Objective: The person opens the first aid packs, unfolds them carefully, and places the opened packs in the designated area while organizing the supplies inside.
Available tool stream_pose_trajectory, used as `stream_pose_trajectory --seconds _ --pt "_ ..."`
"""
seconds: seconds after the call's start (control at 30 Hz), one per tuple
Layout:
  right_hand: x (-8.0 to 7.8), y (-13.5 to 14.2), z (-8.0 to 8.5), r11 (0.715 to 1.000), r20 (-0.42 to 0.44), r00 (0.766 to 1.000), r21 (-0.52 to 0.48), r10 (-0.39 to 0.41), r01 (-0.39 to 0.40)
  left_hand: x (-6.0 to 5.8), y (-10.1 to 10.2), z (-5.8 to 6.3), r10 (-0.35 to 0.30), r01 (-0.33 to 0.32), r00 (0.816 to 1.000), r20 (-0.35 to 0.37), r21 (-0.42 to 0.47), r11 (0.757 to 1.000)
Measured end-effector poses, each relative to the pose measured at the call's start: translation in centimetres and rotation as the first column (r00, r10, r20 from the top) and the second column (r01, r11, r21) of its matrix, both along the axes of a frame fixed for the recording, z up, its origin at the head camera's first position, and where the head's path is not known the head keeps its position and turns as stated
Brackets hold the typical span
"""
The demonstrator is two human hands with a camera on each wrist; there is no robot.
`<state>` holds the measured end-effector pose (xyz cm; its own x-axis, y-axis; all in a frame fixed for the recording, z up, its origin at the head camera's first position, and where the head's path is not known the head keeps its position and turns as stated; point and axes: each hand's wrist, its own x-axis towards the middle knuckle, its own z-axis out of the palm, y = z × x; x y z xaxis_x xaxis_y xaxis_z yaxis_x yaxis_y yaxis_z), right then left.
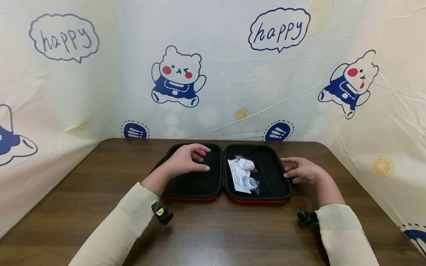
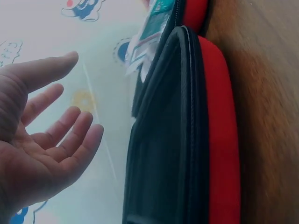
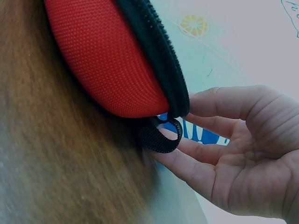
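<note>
A zippered case (image 1: 286, 194) lies spread out on the table, black inside and red outside. My left hand (image 1: 186, 159) hovers over its left half, fingers loosely bent and holding nothing; the left wrist view shows this hand (image 2: 51, 126) apart from the case (image 2: 161, 154). At the right edge, my right hand (image 1: 304, 170) holds the case rim. In the right wrist view its thumb meets the zipper corner, and a finger touches a black strap loop (image 3: 163, 140). Within the right half sit a white bottle (image 1: 246, 164), a printed white sheet (image 1: 237, 177) and a blue-and-white roll-like item (image 1: 251, 183) in clear wrapping.
The brown wooden table (image 1: 213, 236) extends in front of the case and to both sides. A printed cloth (image 1: 219, 74) with cartoon bears hangs behind the table and along its sides. Each wrist wears a small black camera.
</note>
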<state>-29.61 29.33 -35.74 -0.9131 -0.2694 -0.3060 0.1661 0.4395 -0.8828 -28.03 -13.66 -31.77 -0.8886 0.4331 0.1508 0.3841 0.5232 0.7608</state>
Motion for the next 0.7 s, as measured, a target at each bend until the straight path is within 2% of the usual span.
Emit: stream_pose_trajectory --seconds 0.17,0.43,0.53,0.7 --pt "-0.2 0.0 -0.1 1.000 0.005 1.000 0.008 0.000 0.000 -1.3 2.6 0.2 -0.025 0.026 0.999 0.032 -0.028 0.999" --pt "0.0 -0.2 -0.2 1.000 0.010 1.000 0.001 -0.003 0.003 -3.5 6.8 0.4 -0.116 0.116 0.993 0.008 -0.140 0.983" --pt "0.0 -0.2 -0.2 1.000 0.009 1.000 0.000 -0.003 0.003 -4.3 8.1 0.3 -0.151 0.145 0.988 -0.011 -0.210 0.967" --pt "0.0 -0.1 -0.1 1.000 0.000 1.000 0.005 0.000 0.000 -5.2 10.1 -0.1 -0.220 0.182 0.973 -0.074 -0.340 0.923"
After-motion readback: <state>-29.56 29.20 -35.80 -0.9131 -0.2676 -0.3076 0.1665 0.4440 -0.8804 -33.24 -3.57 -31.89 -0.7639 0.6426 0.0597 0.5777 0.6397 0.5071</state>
